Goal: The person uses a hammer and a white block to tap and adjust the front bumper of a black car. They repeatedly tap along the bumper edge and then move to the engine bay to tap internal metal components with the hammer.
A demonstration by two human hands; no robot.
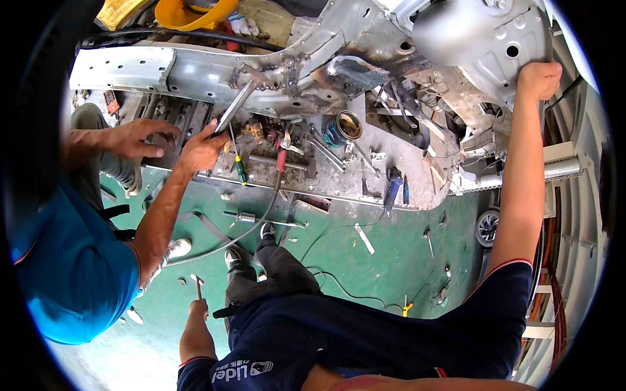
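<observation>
Low at my left side, my left hand [201, 308] is closed round the handle of a small hammer [197, 285], its head pointing up toward the bench. Stretched far up to the right, my right hand [540, 81] has its fingers curled at the edge of a grey sheet-metal body panel [529, 49]. The fingertips are partly hidden there. From that panel a long silver vehicle frame rail [208, 70] runs across to the left, with a scorched, weld-marked stretch in the middle. A co-worker in a blue shirt holds a metal-handled hammer [238, 103] whose head is at those weld marks.
Below the rail, a dusty metal bench [391, 186] carries a can [349, 126], a blue-handled power tool [393, 186], a green screwdriver [240, 171] and several loose tools. A hose [257, 221] and cords trail onto the green floor [339, 260]. A yellow helmet-like object [195, 18] lies behind the rail.
</observation>
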